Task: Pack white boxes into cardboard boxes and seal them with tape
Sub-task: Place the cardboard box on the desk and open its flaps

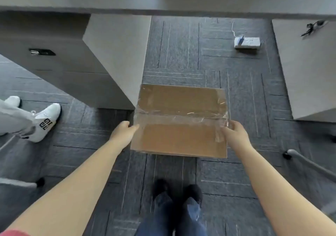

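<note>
Both arms outstretched, left hand (123, 133) and right hand (234, 132) gripping inward.

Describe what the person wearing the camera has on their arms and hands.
Both forearms are bare up to the frame edge, with no long sleeves. The left hand and right hand wear no gloves, and no rings, watch or bracelets can be seen. A strip of reddish fabric shows at the bottom left corner by the left arm, probably the edge of a short sleeve or shirt.
</note>
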### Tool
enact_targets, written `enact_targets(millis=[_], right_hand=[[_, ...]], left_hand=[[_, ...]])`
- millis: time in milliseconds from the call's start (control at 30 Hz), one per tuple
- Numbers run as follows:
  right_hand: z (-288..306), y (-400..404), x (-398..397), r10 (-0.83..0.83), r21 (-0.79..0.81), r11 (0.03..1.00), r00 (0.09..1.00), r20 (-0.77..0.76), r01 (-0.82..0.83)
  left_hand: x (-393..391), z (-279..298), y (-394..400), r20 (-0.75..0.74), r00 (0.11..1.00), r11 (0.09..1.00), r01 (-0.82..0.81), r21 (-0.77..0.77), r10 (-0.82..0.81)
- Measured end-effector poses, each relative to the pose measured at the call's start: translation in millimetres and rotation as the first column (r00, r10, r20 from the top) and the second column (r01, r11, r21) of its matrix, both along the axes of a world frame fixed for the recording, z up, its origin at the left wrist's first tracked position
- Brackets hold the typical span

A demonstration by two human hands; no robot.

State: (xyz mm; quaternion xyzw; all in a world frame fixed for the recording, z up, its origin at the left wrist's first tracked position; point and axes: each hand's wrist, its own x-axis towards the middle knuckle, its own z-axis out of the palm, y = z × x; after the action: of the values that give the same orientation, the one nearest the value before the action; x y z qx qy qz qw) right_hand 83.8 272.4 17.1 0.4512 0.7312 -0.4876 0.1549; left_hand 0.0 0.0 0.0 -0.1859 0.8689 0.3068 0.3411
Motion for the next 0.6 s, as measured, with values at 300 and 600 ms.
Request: enact_targets(millis=[300, 600], right_hand=[[-87.8, 1.7, 13.9, -0.106, -0.099, 0.989, 0.994, 0.04, 0.109], [-33.4, 4.3, 15.4, -0.111, -0.045, 0.993, 0.985, -0.134, 0.106]], left_hand=[[4.2, -79.3, 0.4, -0.012, 0.974, 0.96, -0.222, 0.169, 0.227], [7.1, -30.8, 6.1, -0.099, 0.936, 0.919, -0.306, 0.249, 0.339]])
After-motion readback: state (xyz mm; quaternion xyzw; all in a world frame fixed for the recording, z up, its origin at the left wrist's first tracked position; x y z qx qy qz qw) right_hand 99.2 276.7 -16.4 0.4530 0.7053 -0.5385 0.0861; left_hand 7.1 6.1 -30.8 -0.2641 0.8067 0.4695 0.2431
